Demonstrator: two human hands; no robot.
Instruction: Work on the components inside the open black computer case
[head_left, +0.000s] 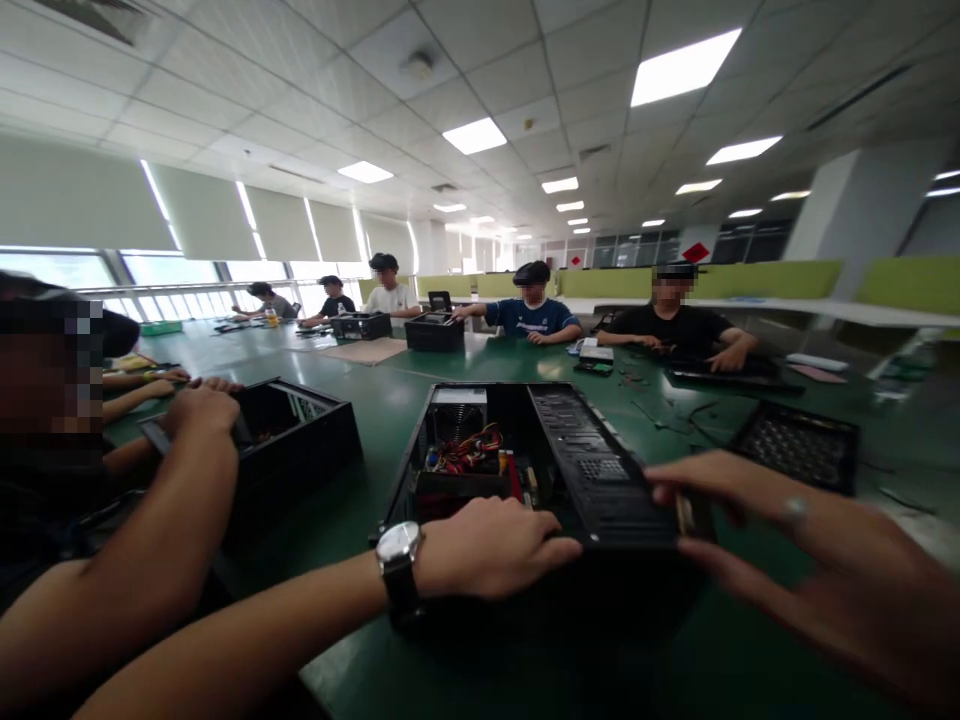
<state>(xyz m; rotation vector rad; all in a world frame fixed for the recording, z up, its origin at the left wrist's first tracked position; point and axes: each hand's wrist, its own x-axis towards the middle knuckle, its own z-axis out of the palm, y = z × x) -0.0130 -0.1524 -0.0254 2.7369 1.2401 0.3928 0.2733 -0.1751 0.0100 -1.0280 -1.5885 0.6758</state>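
An opened black computer case (615, 440) lies on its side in front of me. Inside it are a power supply (459, 405) with a fan, bundled coloured cables (472, 452) and red parts. My left hand (491, 545), below a wristwatch (399, 548), is closed over the near edge of the case, its thumb pointing right. At the right front corner is my right hand (780, 540), slightly blurred. Its thumb and fingers are on either side of a small dark piece with a pale edge (686, 515); I cannot make out what it is.
On the left, a co-worker's hands (202, 400) touch another open black case (300, 440). A black perforated panel (799, 440), loose cables (660, 418) and a plastic bottle (907, 365) are on the green table (382, 400). Several people sit farther along, some with cases.
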